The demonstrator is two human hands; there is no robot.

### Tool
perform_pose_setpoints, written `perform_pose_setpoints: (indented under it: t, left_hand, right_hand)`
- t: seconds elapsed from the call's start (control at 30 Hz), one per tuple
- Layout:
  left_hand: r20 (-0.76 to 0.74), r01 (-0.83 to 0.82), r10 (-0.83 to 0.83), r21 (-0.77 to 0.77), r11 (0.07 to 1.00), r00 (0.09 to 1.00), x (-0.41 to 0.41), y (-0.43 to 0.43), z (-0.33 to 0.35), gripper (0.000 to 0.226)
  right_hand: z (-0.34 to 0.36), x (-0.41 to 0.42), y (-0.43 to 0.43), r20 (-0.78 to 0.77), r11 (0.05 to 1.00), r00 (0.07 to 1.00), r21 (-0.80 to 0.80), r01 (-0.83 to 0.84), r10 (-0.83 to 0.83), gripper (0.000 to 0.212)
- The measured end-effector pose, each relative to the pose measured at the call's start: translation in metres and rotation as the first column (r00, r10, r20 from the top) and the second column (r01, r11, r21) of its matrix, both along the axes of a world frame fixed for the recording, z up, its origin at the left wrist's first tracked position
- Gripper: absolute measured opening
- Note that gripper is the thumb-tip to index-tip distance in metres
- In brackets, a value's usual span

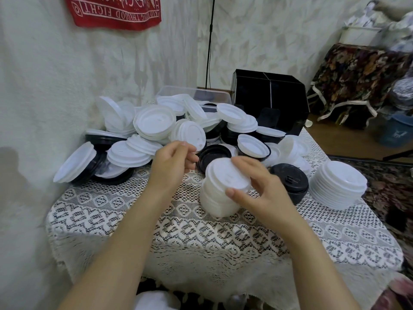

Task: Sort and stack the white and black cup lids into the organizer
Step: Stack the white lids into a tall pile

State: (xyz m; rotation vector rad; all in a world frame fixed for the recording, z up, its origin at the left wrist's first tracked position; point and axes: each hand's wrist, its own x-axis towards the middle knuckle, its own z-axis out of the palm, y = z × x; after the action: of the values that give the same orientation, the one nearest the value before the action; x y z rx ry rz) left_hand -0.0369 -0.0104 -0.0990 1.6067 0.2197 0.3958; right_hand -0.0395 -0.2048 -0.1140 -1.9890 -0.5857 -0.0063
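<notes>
Well, the R hand [257, 186] had thumb and fingers clamped round the top of a white lid stack [220, 198] at mid-table, prob. steadying it for the next lid. The L hand [172, 163] hovered w/ fingers loosely curled, holding nothing, beside the mixed pile [145, 130]. The organizer [270, 97] stood at the back.

**Room Surroundings**

A lace tablecloth [178, 231] is lying beneath the left hand [173, 163] and right hand [261, 189]. A red lettered cloth [114, 12] is hanging far beyond the left hand. Floral-covered furniture [357, 74] is standing far beyond the right hand, with a patterned carpet [391, 193] lying right of that hand.
</notes>
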Motion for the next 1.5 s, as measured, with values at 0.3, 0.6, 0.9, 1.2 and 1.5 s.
perform_pose_setpoints:
  t: [0.3, 0.6, 0.9, 1.2, 1.5]
  left_hand:
    - [-0.030, 0.230, -0.228, 0.191, 0.954, 0.973, -0.006, 0.008, -0.007, 0.013]
    - [-0.210, 0.544, -0.503, 0.275, 0.793, 0.838, -0.011, 0.017, -0.007, 0.046]
    - [-0.243, 0.535, -0.480, 0.480, 0.695, 0.843, -0.011, 0.012, -0.003, 0.047]
    - [0.157, -0.125, -0.045, 0.902, 0.413, 0.986, 0.026, 0.020, -0.005, 0.049]
    - [-0.045, 0.045, 0.041, 0.999, 0.007, 0.998, 0.075, 0.019, 0.015, 0.083]
  right_hand:
    - [-0.015, 0.009, 0.003, -0.059, 0.987, 0.996, -0.144, -0.073, 0.066, 0.061]
    - [-0.015, 0.011, -0.001, -0.092, 0.975, 0.992, -0.196, -0.108, 0.092, 0.064]
    - [-0.011, 0.010, -0.001, -0.128, 0.965, 0.988, -0.237, -0.115, 0.087, 0.070]
    - [-0.017, 0.008, -0.001, -0.120, 0.981, 0.989, -0.163, -0.109, 0.090, 0.071]
    - [-0.022, 0.011, -0.002, -0.139, 0.982, 0.984, -0.138, -0.132, 0.113, 0.069]
